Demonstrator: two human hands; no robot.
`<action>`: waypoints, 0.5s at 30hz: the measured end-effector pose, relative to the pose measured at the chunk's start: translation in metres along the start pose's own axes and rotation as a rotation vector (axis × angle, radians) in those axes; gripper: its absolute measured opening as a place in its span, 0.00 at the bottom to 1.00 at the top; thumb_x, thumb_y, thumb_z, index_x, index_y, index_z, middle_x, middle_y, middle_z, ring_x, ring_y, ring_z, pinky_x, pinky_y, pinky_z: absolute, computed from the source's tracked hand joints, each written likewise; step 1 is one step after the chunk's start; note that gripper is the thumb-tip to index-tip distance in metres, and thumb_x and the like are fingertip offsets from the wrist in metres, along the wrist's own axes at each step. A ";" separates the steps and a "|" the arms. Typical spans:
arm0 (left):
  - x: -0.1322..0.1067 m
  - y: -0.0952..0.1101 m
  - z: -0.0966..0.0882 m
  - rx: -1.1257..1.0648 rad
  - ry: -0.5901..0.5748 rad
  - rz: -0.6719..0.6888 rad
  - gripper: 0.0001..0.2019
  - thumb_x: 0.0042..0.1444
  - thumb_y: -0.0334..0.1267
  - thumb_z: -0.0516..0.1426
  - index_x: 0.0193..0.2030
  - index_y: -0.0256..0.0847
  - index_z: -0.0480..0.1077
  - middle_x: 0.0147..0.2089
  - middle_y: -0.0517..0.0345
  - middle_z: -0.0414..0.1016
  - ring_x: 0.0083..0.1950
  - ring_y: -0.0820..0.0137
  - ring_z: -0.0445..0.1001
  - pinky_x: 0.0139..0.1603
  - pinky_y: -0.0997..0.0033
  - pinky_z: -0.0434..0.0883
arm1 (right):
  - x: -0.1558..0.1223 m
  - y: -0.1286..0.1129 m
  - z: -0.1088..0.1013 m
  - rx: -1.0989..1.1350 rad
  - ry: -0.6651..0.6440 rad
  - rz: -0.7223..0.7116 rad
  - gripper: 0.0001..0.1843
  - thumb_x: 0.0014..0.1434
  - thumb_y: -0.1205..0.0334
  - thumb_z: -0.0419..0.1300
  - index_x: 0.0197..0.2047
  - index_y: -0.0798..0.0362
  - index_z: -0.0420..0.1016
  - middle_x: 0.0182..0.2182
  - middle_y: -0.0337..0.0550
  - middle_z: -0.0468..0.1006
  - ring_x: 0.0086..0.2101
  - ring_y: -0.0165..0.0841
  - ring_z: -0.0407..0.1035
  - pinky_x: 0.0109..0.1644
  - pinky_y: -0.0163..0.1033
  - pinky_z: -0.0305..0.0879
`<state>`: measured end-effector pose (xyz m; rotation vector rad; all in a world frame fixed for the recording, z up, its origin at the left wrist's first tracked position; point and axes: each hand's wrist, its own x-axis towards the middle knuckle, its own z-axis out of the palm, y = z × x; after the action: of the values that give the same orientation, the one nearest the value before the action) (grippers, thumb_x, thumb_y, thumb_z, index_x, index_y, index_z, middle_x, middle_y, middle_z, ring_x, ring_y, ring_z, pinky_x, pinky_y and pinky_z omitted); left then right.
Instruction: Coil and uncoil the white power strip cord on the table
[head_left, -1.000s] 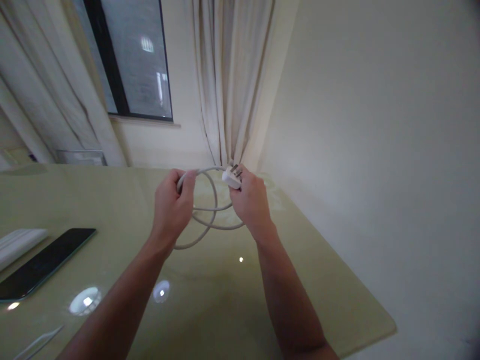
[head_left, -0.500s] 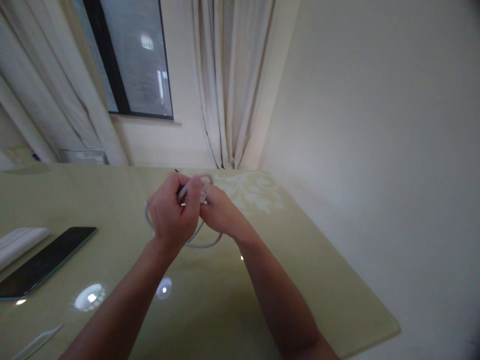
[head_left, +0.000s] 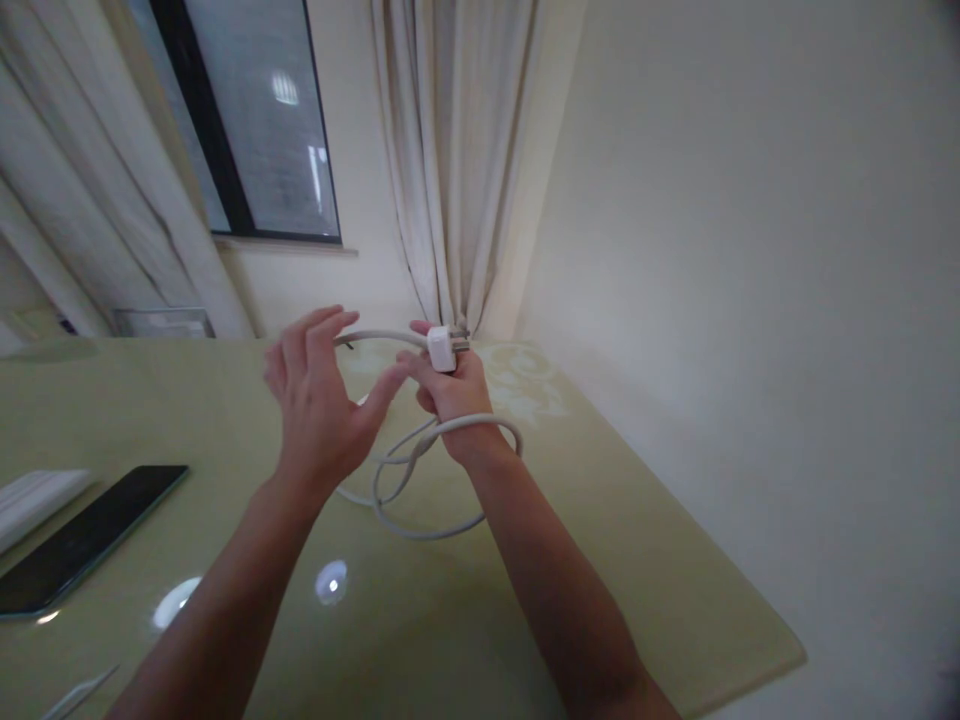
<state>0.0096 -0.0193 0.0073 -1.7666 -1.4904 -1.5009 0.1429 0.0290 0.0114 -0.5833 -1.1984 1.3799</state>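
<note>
White plug (head_left: 441, 349) — in the grasp of the right hand (head_left: 455, 393) — left hand (head_left: 319, 405) splayed nearby.

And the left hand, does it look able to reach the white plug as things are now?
Probably yes: the left hand is open, with its thumb close to the white plug. However, the right hand, which holds the plug, may partly block the way.

Cable (head_left: 427, 536) blocks centre — right tabletop (head_left: 630, 540) free.
</note>
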 end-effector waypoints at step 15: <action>-0.005 -0.011 0.012 -0.041 -0.391 0.086 0.32 0.63 0.41 0.62 0.73 0.44 0.62 0.57 0.45 0.75 0.57 0.52 0.75 0.60 0.51 0.72 | -0.004 -0.014 -0.008 0.043 -0.148 0.059 0.25 0.51 0.45 0.76 0.45 0.49 0.78 0.24 0.26 0.62 0.19 0.20 0.47 0.20 0.31 0.41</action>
<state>0.0059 -0.0082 -0.0054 -2.2144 -1.5398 -1.1988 0.1570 0.0257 0.0196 -0.4965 -1.2752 1.5167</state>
